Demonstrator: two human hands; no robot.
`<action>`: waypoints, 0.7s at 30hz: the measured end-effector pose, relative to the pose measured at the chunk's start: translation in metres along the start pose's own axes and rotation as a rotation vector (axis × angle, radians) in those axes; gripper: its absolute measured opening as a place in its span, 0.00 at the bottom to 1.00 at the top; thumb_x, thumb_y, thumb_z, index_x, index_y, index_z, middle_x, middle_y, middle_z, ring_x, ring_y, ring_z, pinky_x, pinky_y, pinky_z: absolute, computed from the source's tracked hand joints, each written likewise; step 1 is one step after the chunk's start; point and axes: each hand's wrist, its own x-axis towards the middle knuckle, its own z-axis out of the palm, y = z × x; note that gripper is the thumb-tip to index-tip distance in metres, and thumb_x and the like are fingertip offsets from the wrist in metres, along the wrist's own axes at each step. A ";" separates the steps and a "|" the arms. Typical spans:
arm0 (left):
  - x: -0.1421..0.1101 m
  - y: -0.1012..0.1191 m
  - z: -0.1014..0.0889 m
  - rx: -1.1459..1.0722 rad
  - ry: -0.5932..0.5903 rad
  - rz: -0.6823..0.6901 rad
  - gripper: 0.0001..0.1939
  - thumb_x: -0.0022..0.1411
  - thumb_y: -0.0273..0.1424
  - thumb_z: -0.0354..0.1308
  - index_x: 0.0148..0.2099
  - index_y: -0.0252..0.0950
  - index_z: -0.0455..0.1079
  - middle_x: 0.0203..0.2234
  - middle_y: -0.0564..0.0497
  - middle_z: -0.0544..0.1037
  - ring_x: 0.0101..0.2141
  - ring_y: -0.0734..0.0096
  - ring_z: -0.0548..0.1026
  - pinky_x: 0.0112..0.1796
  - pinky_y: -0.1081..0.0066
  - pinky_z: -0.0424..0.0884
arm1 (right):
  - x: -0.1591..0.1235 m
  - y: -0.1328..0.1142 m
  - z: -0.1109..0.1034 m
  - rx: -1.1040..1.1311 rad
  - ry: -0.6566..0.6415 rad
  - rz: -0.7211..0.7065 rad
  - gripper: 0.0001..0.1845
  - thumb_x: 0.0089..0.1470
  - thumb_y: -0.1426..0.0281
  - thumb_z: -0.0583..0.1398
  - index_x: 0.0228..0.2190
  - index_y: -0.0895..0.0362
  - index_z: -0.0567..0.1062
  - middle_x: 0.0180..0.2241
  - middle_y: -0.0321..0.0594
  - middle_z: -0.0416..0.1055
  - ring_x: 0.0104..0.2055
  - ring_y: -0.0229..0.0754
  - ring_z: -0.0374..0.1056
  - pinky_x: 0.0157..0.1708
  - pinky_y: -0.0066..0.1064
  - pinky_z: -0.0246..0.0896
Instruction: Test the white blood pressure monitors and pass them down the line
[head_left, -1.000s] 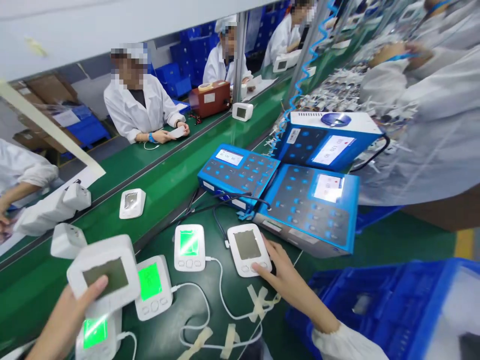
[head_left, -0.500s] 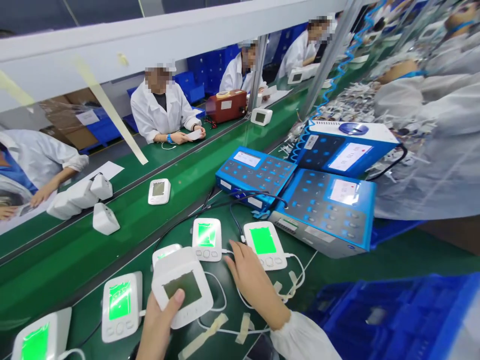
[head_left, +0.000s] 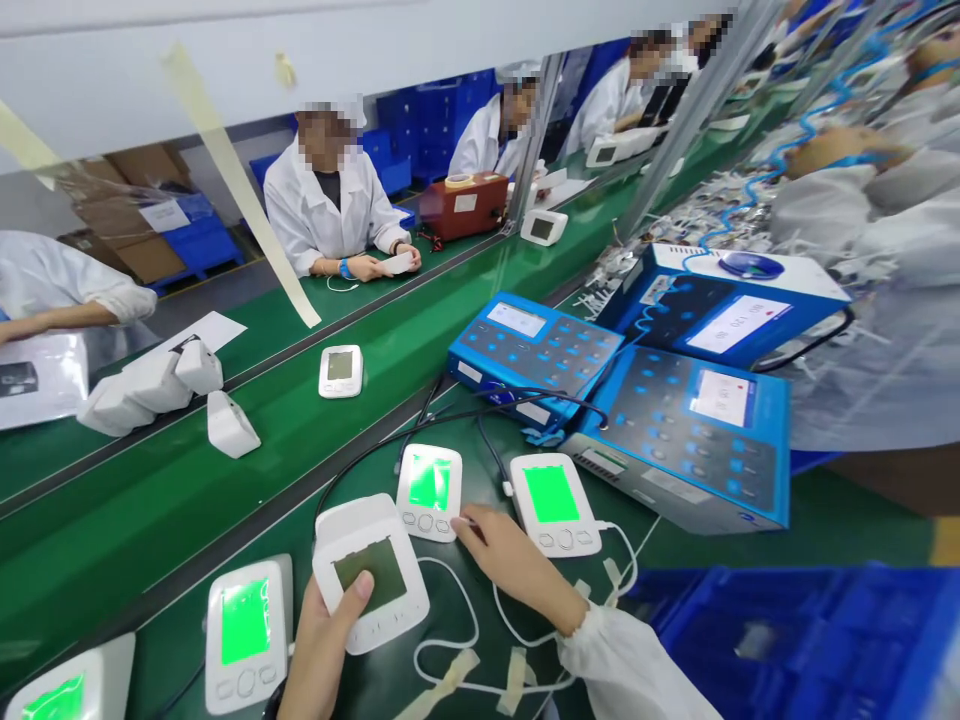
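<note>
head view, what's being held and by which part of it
The left hand holds a boxy, unlit white plastic monitor by its left side in the picture; whether the right hand grips anything cannot be told.

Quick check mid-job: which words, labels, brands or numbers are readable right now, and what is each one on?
"120": rear blue tester's screen, apparently with "80" on either side, less clear.
Front blue tester's screen: too blurred to read.
Left blue tester's screen: too small.
Red box's label: too small.
Lit green monitor screens: nothing legible.
Held monitor's screen: nothing readable.
No brand is legible.
</note>
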 end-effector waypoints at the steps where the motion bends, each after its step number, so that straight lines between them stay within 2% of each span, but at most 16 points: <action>1: 0.001 0.000 0.000 -0.006 0.004 -0.004 0.42 0.44 0.50 0.77 0.58 0.36 0.74 0.50 0.41 0.83 0.51 0.43 0.80 0.49 0.57 0.78 | 0.000 -0.001 0.003 0.008 0.008 0.007 0.17 0.70 0.65 0.51 0.33 0.56 0.74 0.36 0.46 0.78 0.39 0.51 0.74 0.39 0.38 0.62; 3: 0.003 0.001 0.000 -0.007 0.022 -0.005 0.43 0.45 0.50 0.77 0.60 0.38 0.73 0.50 0.42 0.83 0.50 0.43 0.80 0.49 0.56 0.78 | 0.000 -0.003 0.009 0.034 0.022 0.014 0.15 0.69 0.65 0.52 0.34 0.56 0.74 0.35 0.46 0.78 0.38 0.51 0.74 0.39 0.37 0.61; 6: 0.003 0.002 -0.004 -0.025 0.034 0.002 0.43 0.47 0.49 0.77 0.63 0.40 0.72 0.52 0.43 0.82 0.53 0.44 0.79 0.52 0.56 0.78 | 0.002 -0.001 0.019 0.098 0.038 0.017 0.16 0.68 0.61 0.53 0.31 0.54 0.73 0.29 0.40 0.76 0.32 0.47 0.71 0.34 0.34 0.60; 10: 0.002 0.005 -0.004 -0.086 0.041 -0.029 0.43 0.48 0.48 0.77 0.64 0.41 0.72 0.53 0.43 0.82 0.54 0.43 0.79 0.51 0.54 0.79 | 0.001 0.002 0.018 0.188 0.083 0.045 0.23 0.67 0.56 0.52 0.22 0.51 0.63 0.20 0.34 0.66 0.25 0.43 0.63 0.28 0.33 0.56; 13: 0.002 0.007 0.007 -0.117 0.029 -0.042 0.43 0.50 0.48 0.76 0.65 0.41 0.71 0.53 0.42 0.81 0.53 0.44 0.79 0.51 0.55 0.79 | -0.014 -0.008 0.005 0.272 0.045 0.020 0.22 0.69 0.52 0.51 0.28 0.51 0.65 0.26 0.33 0.69 0.29 0.43 0.67 0.30 0.33 0.61; 15: 0.003 0.009 0.017 -0.135 -0.004 -0.062 0.43 0.49 0.48 0.76 0.65 0.40 0.70 0.54 0.42 0.81 0.53 0.44 0.79 0.51 0.56 0.79 | -0.029 -0.018 -0.006 0.356 -0.025 -0.035 0.20 0.73 0.54 0.48 0.36 0.51 0.70 0.35 0.35 0.75 0.39 0.44 0.72 0.40 0.33 0.65; 17: 0.004 0.011 0.027 -0.142 -0.030 -0.068 0.44 0.48 0.49 0.77 0.64 0.40 0.71 0.53 0.42 0.82 0.52 0.45 0.79 0.51 0.57 0.78 | -0.043 -0.027 -0.013 0.427 -0.094 -0.094 0.18 0.75 0.58 0.46 0.40 0.51 0.72 0.42 0.36 0.76 0.45 0.43 0.72 0.47 0.33 0.63; 18: 0.004 0.013 0.030 -0.142 -0.042 -0.065 0.45 0.48 0.49 0.77 0.64 0.39 0.70 0.53 0.42 0.82 0.53 0.45 0.79 0.51 0.57 0.78 | -0.049 -0.030 -0.016 0.440 -0.119 -0.109 0.18 0.75 0.59 0.47 0.39 0.51 0.72 0.41 0.36 0.76 0.45 0.43 0.72 0.47 0.33 0.62; 21: 0.003 0.016 0.036 -0.123 -0.061 -0.065 0.44 0.48 0.50 0.76 0.63 0.37 0.71 0.52 0.41 0.82 0.52 0.45 0.79 0.51 0.56 0.78 | -0.057 -0.032 -0.020 0.392 -0.158 -0.099 0.18 0.74 0.60 0.51 0.32 0.52 0.72 0.32 0.33 0.73 0.35 0.42 0.69 0.36 0.32 0.58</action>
